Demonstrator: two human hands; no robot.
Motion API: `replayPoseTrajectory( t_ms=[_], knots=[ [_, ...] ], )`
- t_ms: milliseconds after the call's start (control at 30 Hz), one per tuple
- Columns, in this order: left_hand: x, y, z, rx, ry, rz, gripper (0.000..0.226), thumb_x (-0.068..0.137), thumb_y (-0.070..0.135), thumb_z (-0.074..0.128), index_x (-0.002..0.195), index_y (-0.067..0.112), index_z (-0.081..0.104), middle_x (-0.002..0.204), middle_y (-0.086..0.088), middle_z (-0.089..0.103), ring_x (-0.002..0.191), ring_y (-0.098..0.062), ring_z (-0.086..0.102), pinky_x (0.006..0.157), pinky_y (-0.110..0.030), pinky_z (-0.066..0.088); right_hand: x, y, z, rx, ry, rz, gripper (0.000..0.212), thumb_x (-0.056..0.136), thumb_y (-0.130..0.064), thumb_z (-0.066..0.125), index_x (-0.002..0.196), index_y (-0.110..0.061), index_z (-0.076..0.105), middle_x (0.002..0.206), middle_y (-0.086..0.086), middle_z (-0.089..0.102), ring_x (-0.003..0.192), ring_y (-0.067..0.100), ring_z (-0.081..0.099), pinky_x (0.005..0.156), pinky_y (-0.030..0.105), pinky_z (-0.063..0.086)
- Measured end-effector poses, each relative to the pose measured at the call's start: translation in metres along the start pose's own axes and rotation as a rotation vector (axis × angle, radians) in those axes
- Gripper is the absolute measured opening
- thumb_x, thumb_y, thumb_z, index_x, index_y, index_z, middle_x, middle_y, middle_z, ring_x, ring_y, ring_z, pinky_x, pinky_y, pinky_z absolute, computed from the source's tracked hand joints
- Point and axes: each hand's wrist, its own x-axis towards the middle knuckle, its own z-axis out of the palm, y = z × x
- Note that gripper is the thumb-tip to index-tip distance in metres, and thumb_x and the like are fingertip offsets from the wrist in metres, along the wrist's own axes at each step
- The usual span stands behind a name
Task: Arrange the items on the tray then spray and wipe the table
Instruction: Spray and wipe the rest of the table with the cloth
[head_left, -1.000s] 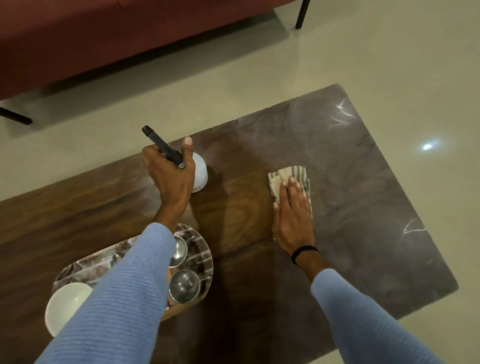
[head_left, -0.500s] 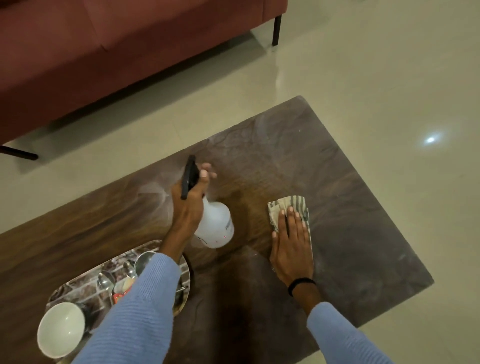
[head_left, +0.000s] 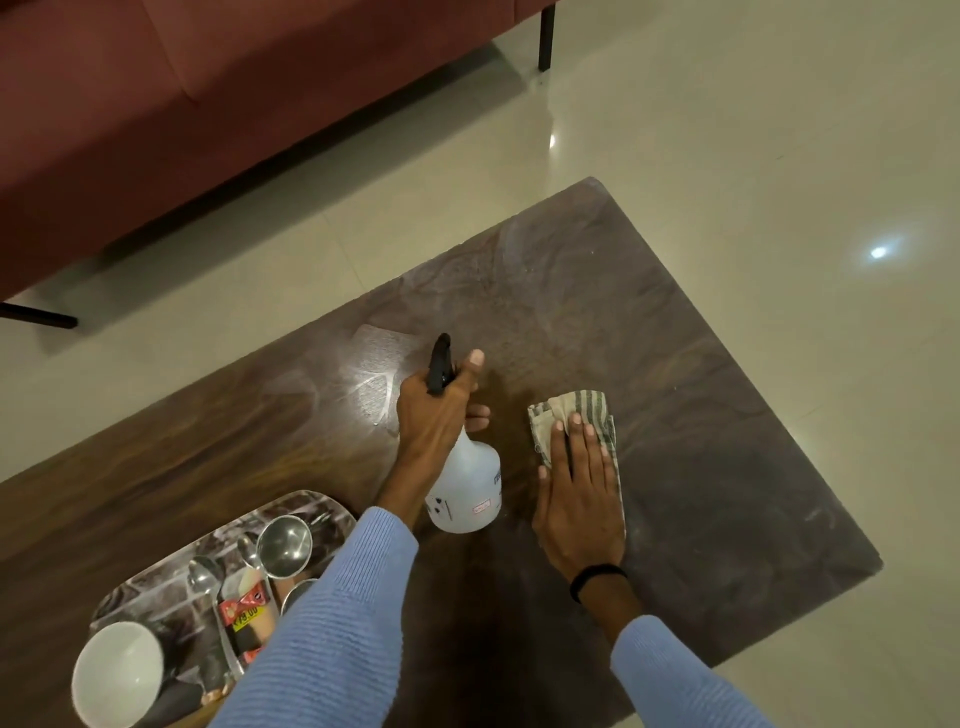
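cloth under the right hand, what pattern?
Beige cloth with dark grey-green stripes, seen in the head view, pressed flat under the right hand.

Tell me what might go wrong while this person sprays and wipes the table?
1. The spray bottle in the left hand points toward the far edge of the table, so mist may wet the tiled floor.
2. The left sleeve hangs over the tray and might knock the steel cup.

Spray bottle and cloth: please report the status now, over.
Left hand grips spray bottle, nozzle pointing away. Right hand flat, pressing cloth on table. Tray loaded, near left, apart from cloth.
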Motion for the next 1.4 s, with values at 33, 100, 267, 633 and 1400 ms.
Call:
replayPoseTrajectory(
  t_ms=[33,100,267,633,1400],
  knots=[
    [0.000,0.001,0.000,0.013,-0.021,-0.002,0.033,0.088,0.042,0.073,0.096,0.011,0.068,0.082,-0.006,0.073,0.056,-0.022,0.071,0.057,-0.035,0.062,0.000,0.000,0.000,-0.002,0.000,0.000,0.059,0.105,-0.034,0.033,0.159,-0.013,0.021,0.167,0.010,0.015,0.155,0.025,0.012,0.126,0.041,0.011],
    [0.000,0.001,0.001,0.107,0.004,0.005,0.034,0.089,0.044,0.072,0.091,0.010,0.067,0.072,-0.004,0.071,0.048,-0.019,0.066,0.049,-0.030,0.057,0.000,-0.001,-0.001,-0.001,0.002,0.003,0.060,0.105,-0.033,0.034,0.159,-0.012,0.022,0.167,0.010,0.016,0.155,0.026,0.014,0.126,0.042,0.013],
    [0.002,-0.003,0.002,0.180,0.052,0.030,0.042,0.090,0.049,0.068,0.085,0.008,0.066,0.065,-0.005,0.067,0.042,-0.014,0.058,0.042,-0.024,0.049,0.000,-0.002,-0.003,-0.009,-0.007,0.013,0.059,0.105,-0.035,0.032,0.158,-0.012,0.024,0.166,0.011,0.020,0.154,0.026,0.017,0.126,0.042,0.013],
    [0.004,-0.005,-0.003,0.155,0.072,0.054,0.045,0.091,0.055,0.063,0.086,0.011,0.069,0.069,-0.004,0.072,0.042,-0.016,0.062,0.043,-0.025,0.051,0.001,-0.003,-0.002,-0.033,0.008,0.017,0.060,0.103,-0.033,0.038,0.158,-0.012,0.026,0.166,0.011,0.020,0.155,0.025,0.016,0.126,0.041,0.012],
    [0.016,-0.011,-0.048,0.024,0.272,0.219,0.037,0.096,0.047,0.057,0.090,0.015,0.073,0.066,-0.001,0.072,0.042,-0.018,0.061,0.043,-0.025,0.049,0.223,-0.128,-0.005,-0.138,-0.113,-0.416,0.067,0.105,-0.053,0.016,0.161,-0.016,0.008,0.168,0.010,0.006,0.156,0.030,0.003,0.126,0.045,0.000]
  ],
)
